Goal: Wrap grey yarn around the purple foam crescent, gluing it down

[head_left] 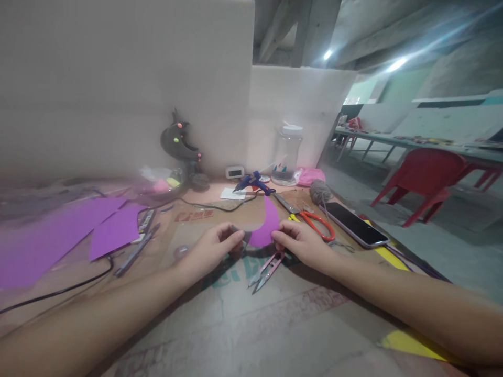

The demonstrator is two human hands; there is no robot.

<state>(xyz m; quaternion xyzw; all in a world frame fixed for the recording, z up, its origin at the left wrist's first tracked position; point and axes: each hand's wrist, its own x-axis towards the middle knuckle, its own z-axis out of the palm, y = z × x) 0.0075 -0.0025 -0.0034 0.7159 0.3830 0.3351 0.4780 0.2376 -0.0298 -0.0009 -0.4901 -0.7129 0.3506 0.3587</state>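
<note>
Left hand (225, 240), grip pinching dark piece (246, 236) against purple crescent (265, 230), right hand (301, 242), grip pinching crescent's side, snips (267, 272) just below, phone (357, 225) near bench's (74, 268) right edge

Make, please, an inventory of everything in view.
crescent: 1, purple, centre
dark piece: 1, grey, beside crescent
snips: 1, pink, below crescent
scissors: 1, orange-handled, right of crescent
glue gun: 1, blue, beyond crescent
jar: 1, clear, back centre
clock: 1, white, left of jar
bundle: 1, pink, beside jar
phone: 1, black, right
yarn ball: 1, grey, beyond phone
sheets: 2+, purple, left
pen-like tool: 1, grey, beside sheets
ornament: 1, dark, back left
bowl: 1, clear, below ornament
chair: 1+, red, background
cardboard: 1, brown, underneath
left hand: 1, bare, centre
right hand: 1, bare, centre
</note>
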